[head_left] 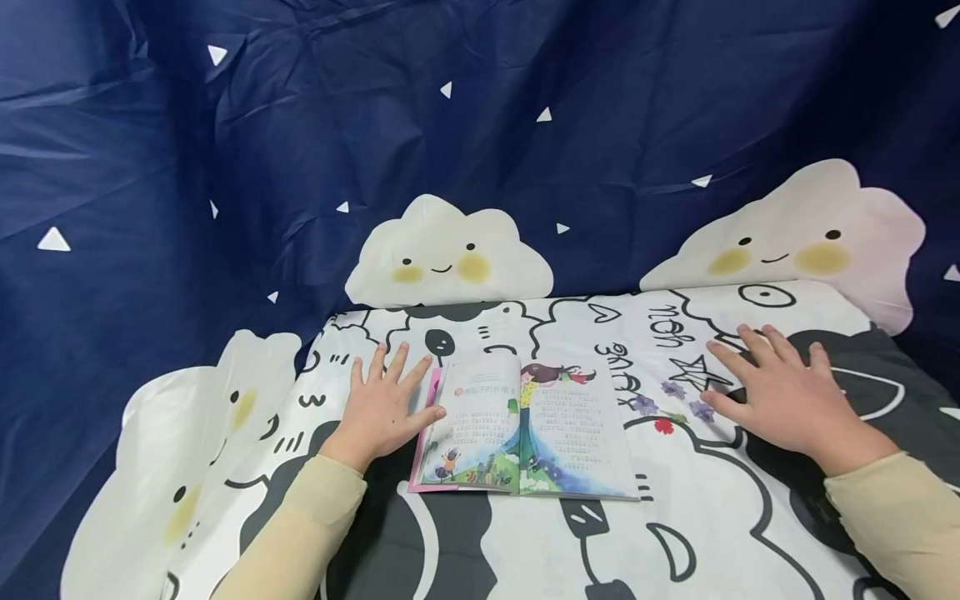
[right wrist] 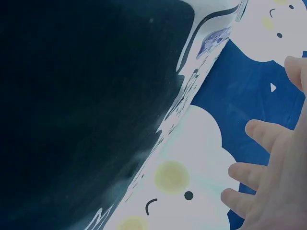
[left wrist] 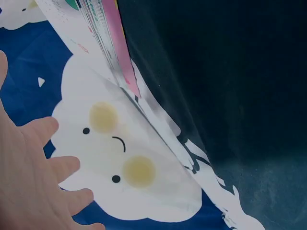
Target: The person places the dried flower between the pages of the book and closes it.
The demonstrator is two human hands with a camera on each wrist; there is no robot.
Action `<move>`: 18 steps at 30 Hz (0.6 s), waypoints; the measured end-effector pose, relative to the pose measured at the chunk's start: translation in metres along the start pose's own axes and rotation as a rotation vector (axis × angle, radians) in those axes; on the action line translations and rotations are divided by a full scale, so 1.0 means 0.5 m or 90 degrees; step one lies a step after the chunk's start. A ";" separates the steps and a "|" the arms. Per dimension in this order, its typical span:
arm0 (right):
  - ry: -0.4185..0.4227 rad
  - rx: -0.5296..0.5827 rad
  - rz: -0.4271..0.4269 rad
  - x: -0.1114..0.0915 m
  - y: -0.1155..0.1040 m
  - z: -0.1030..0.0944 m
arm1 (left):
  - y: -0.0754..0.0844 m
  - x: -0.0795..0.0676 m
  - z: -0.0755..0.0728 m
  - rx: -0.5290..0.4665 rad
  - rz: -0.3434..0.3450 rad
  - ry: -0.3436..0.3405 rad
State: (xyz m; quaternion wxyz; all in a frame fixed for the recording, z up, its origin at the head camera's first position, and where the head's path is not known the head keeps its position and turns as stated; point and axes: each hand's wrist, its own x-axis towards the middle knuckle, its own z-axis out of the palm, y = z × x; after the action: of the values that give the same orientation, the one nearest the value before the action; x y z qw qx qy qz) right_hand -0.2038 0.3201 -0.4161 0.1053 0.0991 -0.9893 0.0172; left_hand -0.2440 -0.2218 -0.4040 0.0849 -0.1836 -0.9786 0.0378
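The open book (head_left: 577, 425) lies on the black-and-white cloth (head_left: 720, 517) between the left hand (head_left: 386, 408), its fingers spread wide just beside the book's left side, and the right hand (head_left: 787, 400), its fingers spread wide too, near little purple flowers (head_left: 702, 410) and a red flower (head_left: 663, 426).

A left sleeve (head_left: 292, 529) and a right sleeve (head_left: 896, 517) are worn, both long and coloured the same pale, creamy beige. Each is seen as plain and is ended in a rounded edge, beyond which the left hand (head_left: 384, 408) and the right hand (head_left: 783, 398) are left bare.
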 end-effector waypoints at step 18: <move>-0.023 0.019 -0.052 0.009 0.001 0.011 | 0.027 -0.004 0.022 -0.035 0.109 -0.011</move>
State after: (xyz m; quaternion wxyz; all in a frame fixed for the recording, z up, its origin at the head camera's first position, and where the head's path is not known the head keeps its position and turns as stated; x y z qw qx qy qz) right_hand -0.2091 0.3194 -0.4204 0.0866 0.1414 -0.9858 0.0255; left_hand -0.2396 -0.2107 -0.4163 0.0677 -0.2686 -0.9607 0.0201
